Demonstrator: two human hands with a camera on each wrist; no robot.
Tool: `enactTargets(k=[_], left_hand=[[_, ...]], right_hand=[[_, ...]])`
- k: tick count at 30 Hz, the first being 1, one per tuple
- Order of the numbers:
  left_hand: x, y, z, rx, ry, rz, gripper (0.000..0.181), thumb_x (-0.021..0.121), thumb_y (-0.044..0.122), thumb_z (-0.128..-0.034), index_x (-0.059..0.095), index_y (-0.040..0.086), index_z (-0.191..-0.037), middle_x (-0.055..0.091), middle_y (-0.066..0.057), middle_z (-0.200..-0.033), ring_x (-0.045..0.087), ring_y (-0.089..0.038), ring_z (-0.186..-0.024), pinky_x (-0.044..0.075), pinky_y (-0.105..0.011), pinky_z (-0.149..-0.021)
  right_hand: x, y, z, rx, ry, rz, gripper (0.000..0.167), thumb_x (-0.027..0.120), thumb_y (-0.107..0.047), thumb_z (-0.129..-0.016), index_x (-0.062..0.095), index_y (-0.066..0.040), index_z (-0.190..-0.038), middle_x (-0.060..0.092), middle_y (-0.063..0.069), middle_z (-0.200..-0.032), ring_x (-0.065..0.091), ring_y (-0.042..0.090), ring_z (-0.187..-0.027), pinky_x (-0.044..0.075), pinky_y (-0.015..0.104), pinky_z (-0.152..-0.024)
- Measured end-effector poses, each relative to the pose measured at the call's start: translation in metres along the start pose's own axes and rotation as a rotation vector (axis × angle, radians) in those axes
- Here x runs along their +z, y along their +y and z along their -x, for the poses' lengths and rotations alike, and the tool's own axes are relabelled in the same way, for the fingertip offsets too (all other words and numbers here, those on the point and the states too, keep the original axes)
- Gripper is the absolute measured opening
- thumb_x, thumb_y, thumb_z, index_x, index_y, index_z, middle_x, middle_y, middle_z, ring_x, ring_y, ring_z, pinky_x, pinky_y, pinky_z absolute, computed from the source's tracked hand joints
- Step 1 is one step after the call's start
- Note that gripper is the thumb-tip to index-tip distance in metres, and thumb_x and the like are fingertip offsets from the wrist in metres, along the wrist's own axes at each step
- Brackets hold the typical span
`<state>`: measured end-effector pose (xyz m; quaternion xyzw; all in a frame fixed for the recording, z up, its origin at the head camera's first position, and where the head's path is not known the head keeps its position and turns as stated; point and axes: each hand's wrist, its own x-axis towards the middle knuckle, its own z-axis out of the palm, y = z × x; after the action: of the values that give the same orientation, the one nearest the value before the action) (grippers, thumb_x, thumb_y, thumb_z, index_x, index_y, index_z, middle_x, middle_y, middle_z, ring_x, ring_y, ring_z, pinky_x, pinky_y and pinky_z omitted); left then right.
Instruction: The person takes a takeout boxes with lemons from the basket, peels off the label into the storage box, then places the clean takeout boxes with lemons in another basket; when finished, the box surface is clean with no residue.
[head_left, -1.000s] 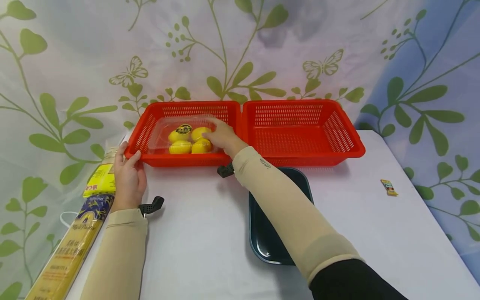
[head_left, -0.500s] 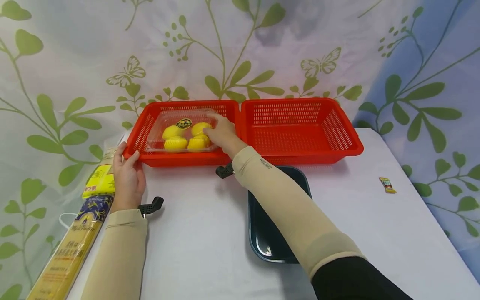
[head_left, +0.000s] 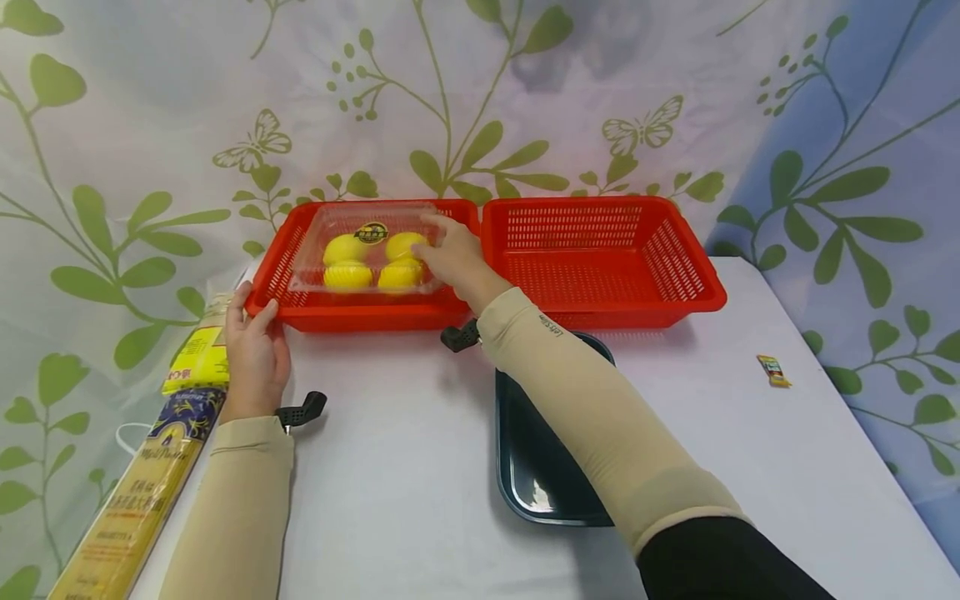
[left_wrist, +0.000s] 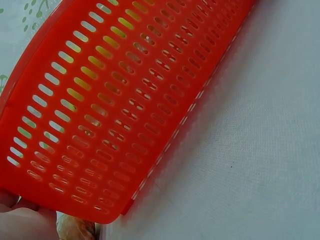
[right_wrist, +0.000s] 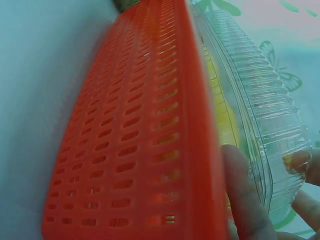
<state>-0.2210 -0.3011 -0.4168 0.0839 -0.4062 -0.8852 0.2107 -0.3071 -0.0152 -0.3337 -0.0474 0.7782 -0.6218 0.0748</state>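
Pinching the box (head_left: 367,250) between thumb and fingers, our right hand (head_left: 459,257) holds its right end; its length runs leftward toward our left hand (head_left: 257,360), gripping the left basket (head_left: 367,318).

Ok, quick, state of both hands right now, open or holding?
Left hand: holding the near-left corner of the left red perforated plastic basket.
Right hand: holding the right end of the clear plastic box of yellow fruit.
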Motion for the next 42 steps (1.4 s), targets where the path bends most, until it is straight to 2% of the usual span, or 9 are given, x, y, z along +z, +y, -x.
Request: enactTargets(k=[3,9,12,15,21,29,33,39,42], left_hand=[[0.0,0.0,0.0,0.0,-0.005,-0.011,0.061,0.066,-0.001,-0.1017,0.047,0.021,-0.155,0.032,0.002,-0.164,0.037,-0.016,-0.149,0.036,-0.031,-0.117],[0.0,0.0,0.001,-0.001,-0.004,-0.028,0.061,0.067,0.0,-0.1018,0.047,0.022,-0.156,0.032,0.003,-0.164,0.037,-0.015,-0.149,0.036,-0.031,-0.117],[0.0,0.0,0.001,-0.004,-0.002,-0.029,0.061,0.066,0.0,-0.1023,0.047,0.022,-0.156,0.032,0.003,-0.164,0.035,-0.016,-0.15,0.036,-0.031,-0.116],[0.001,0.0,0.001,-0.007,-0.003,-0.027,0.061,0.067,0.0,-0.1019,0.046,0.021,-0.156,0.032,0.003,-0.164,0.034,-0.016,-0.151,0.036,-0.03,-0.116],[0.001,0.001,0.003,-0.01,0.011,-0.041,0.062,0.07,0.004,-0.1011,0.047,0.022,-0.155,0.034,0.002,-0.164,0.036,-0.016,-0.15,0.035,-0.03,-0.116],[0.002,0.002,0.002,-0.014,0.008,-0.046,0.062,0.068,0.003,-0.1019,0.046,0.023,-0.156,0.032,0.003,-0.165,0.036,-0.015,-0.149,0.035,-0.03,-0.117],[0.001,0.002,0.002,-0.013,-0.005,-0.011,0.06,0.064,-0.001,-0.1029,0.045,0.021,-0.156,0.032,0.002,-0.165,0.041,-0.013,-0.145,0.036,-0.029,-0.116],[-0.001,0.002,0.001,-0.032,0.005,-0.046,0.063,0.069,0.004,-0.1015,0.045,0.025,-0.156,0.031,0.006,-0.165,0.045,-0.009,-0.141,0.039,-0.026,-0.113],[-0.001,0.002,0.001,-0.041,0.004,-0.049,0.066,0.071,0.005,-0.1003,0.044,0.026,-0.157,0.031,0.008,-0.165,0.046,-0.008,-0.141,0.04,-0.025,-0.112]], right_hand=[[-0.004,-0.002,0.002,-0.006,-0.005,-0.019,0.06,0.074,-0.013,-0.101,0.053,-0.026,-0.156,0.056,0.01,-0.137,0.071,0.028,-0.078,0.063,0.044,-0.066],[-0.009,-0.005,0.005,-0.031,-0.017,-0.033,0.06,0.074,-0.013,-0.101,0.053,-0.025,-0.156,0.057,0.014,-0.126,0.065,0.029,-0.061,0.063,0.045,-0.065],[-0.011,-0.008,0.008,-0.035,-0.007,-0.031,0.059,0.075,-0.014,-0.101,0.054,-0.026,-0.155,0.059,0.014,-0.125,0.067,0.029,-0.064,0.063,0.042,-0.063],[-0.015,-0.011,0.012,-0.032,-0.002,-0.052,0.058,0.075,-0.014,-0.1,0.055,-0.027,-0.154,0.061,0.012,-0.134,0.071,0.029,-0.069,0.063,0.042,-0.063],[-0.023,-0.018,0.018,-0.028,-0.039,-0.063,0.06,0.075,-0.017,-0.101,0.053,-0.029,-0.156,0.06,0.01,-0.135,0.067,0.028,-0.066,0.063,0.04,-0.065],[-0.031,-0.021,0.03,-0.036,-0.058,-0.061,0.061,0.075,-0.021,-0.101,0.052,-0.032,-0.157,0.06,0.008,-0.138,0.071,0.027,-0.084,0.063,0.039,-0.069],[-0.034,-0.021,0.035,-0.039,-0.069,-0.067,0.061,0.075,-0.023,-0.101,0.052,-0.034,-0.156,0.061,0.007,-0.136,0.068,0.03,-0.079,0.063,0.038,-0.069],[-0.037,-0.024,0.045,-0.031,-0.089,-0.101,0.061,0.077,-0.022,-0.099,0.054,-0.036,-0.154,0.063,0.005,-0.134,0.062,0.028,-0.07,0.063,0.041,-0.068],[-0.038,-0.027,0.05,-0.02,-0.098,-0.123,0.061,0.077,-0.022,-0.099,0.055,-0.037,-0.154,0.061,0.005,-0.134,0.062,0.027,-0.071,0.063,0.043,-0.069]])
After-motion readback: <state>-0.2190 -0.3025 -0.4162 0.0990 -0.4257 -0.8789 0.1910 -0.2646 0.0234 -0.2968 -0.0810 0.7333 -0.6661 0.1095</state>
